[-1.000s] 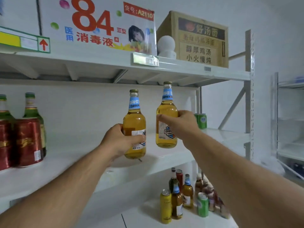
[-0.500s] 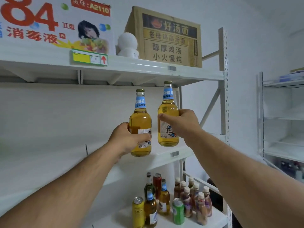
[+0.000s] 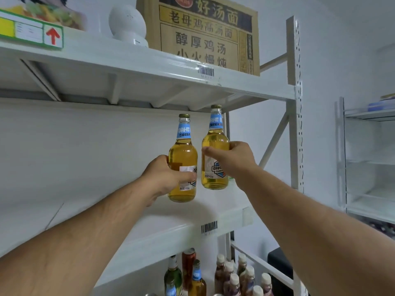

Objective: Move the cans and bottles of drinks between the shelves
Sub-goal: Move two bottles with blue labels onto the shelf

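Carrying two amber bottles toward the middle shelf, apparently mid-transfer with neither yet set down; judged to be the placing step. Left hand wrapped closed around the lower body of the left bottle, neck and cap rising clear above the grip, base showing just below the fingers and seemingly off the board; right hand curled closed around the shoulder of the right bottle, most of its body hanging below the grip, cap close under the upper shelf. Next, by estimate: lowering both bases flat onto the board, kept upright and apart, before loosening either hold.
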